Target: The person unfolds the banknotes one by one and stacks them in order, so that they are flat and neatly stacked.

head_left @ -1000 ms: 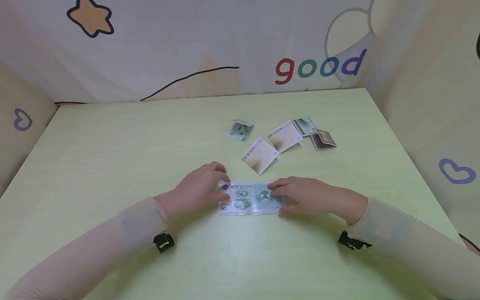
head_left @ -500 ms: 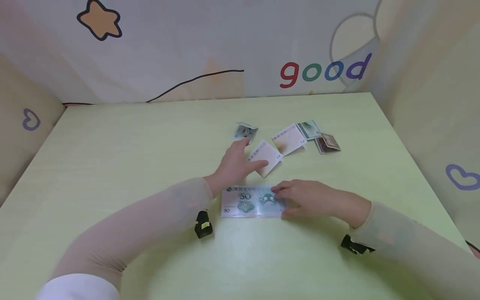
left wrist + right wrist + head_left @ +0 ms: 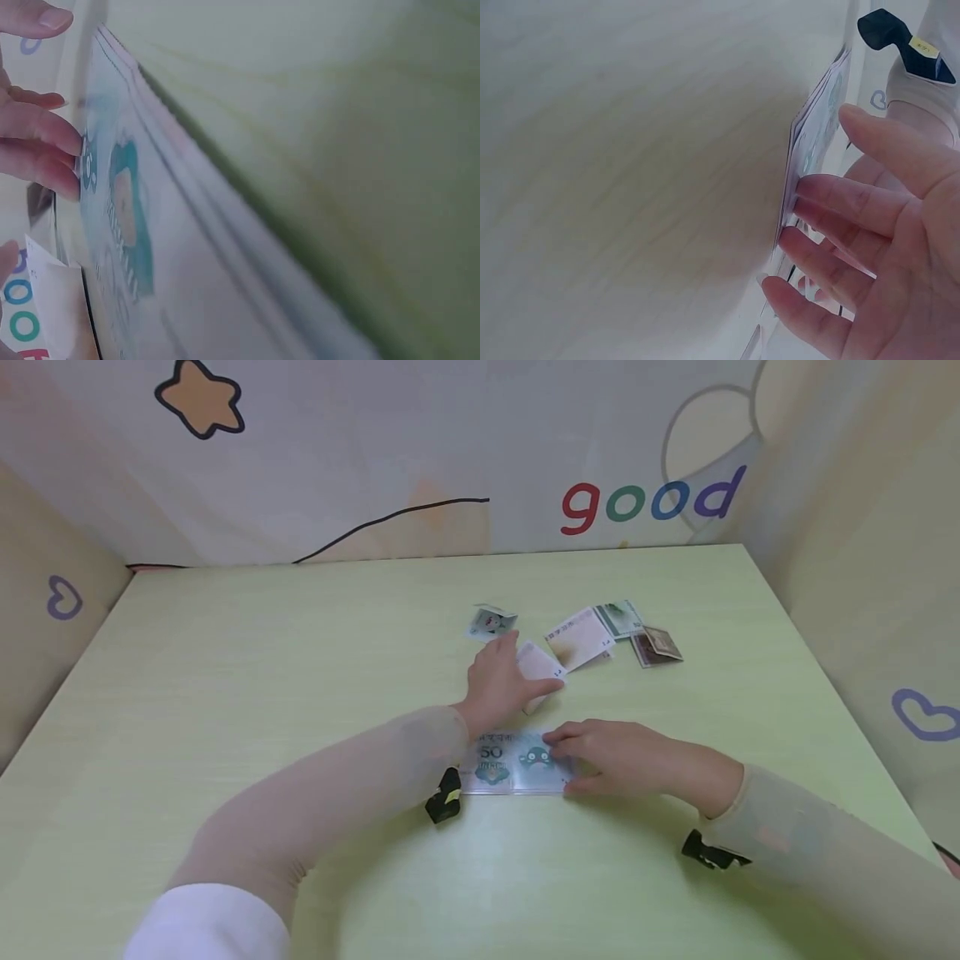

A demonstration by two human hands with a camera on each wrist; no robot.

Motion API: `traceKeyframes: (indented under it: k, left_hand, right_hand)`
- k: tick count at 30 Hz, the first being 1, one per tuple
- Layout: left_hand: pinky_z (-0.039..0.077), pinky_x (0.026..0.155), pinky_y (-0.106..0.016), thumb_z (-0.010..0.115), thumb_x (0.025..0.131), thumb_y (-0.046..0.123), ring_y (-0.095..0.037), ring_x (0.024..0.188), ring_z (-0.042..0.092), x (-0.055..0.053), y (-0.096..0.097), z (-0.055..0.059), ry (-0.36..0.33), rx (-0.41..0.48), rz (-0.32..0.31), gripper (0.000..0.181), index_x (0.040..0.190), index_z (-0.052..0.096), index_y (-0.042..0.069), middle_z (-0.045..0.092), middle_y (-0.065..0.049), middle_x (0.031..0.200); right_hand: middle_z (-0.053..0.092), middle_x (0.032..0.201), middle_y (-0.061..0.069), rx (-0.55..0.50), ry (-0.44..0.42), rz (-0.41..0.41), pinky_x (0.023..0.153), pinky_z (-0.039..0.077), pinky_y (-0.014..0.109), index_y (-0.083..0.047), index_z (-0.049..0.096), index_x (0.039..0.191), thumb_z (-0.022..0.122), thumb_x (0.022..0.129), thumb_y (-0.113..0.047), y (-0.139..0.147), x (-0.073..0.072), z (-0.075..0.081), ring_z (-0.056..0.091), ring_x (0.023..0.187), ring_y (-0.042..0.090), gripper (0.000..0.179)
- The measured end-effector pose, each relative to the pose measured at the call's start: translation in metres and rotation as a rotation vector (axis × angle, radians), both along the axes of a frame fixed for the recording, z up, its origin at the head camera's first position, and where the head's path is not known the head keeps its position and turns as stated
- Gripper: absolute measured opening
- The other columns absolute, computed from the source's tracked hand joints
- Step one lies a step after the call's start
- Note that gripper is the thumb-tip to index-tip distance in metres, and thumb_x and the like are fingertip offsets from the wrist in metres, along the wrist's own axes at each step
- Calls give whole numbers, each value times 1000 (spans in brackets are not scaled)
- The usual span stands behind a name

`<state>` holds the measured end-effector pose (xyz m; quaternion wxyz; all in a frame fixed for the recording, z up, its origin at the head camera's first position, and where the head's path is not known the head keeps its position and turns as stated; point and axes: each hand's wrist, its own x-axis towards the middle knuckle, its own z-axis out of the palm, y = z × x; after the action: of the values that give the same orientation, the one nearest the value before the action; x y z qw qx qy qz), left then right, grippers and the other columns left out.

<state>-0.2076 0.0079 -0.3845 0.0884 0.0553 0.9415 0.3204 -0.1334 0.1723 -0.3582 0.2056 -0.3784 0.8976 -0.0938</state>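
My left hand (image 3: 495, 681) reaches over a folded pale play banknote (image 3: 536, 667), its thumb and fingers spread across the note and hiding much of it. In the left wrist view only a little of this hand shows at the edge. My right hand (image 3: 618, 756) rests its straight fingertips on the right end of a flat banknote marked 50 (image 3: 495, 768), near me on the table. In the right wrist view, layered edges show on the flat banknote stack (image 3: 810, 135), with the right fingers touching its face. The left forearm covers the stack's left end.
Behind the left hand lies a small folded bluish note (image 3: 491, 622). Further right are another folded pale note (image 3: 579, 639), a green note (image 3: 619, 618) and a folded brown note (image 3: 657, 647). A printed fabric wall (image 3: 360, 443) stands behind the table (image 3: 262, 652).
My left hand has left the left end of the 50 banknote and moved forward and right to the nearest folded pale note. The right hand has stayed on the flat stack.
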Motion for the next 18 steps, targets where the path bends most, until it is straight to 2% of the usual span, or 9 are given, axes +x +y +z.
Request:
traceKeyframes:
  k: [8, 15, 18]
  left_hand:
    - [21, 108, -44, 72, 75, 52, -28, 132, 29, -1, 10, -4, -14, -57, -3, 99, 147, 22, 7, 30, -12, 146]
    - [29, 104, -43, 70, 79, 48, -28, 121, 40, -2, 7, -1, 12, -123, -28, 88, 143, 29, 4, 41, -13, 135]
    - [31, 102, -43, 69, 80, 46, -28, 119, 40, -3, -2, 3, 21, -111, -46, 84, 142, 31, 5, 43, -13, 133]
  right_hand:
    - [50, 134, 9, 4, 2, 1, 96, 42, 46, -3, 59, 124, 69, 84, -30, 0, 0, -1, 46, 123, 29, 49]
    - [49, 135, 9, -12, -15, -19, 97, 41, 46, -3, 59, 124, 69, 85, -29, 2, 0, -1, 45, 123, 29, 49]
    - [48, 135, 9, -22, -40, -24, 98, 40, 46, -3, 58, 125, 68, 85, -30, 1, -1, 0, 44, 124, 29, 49]
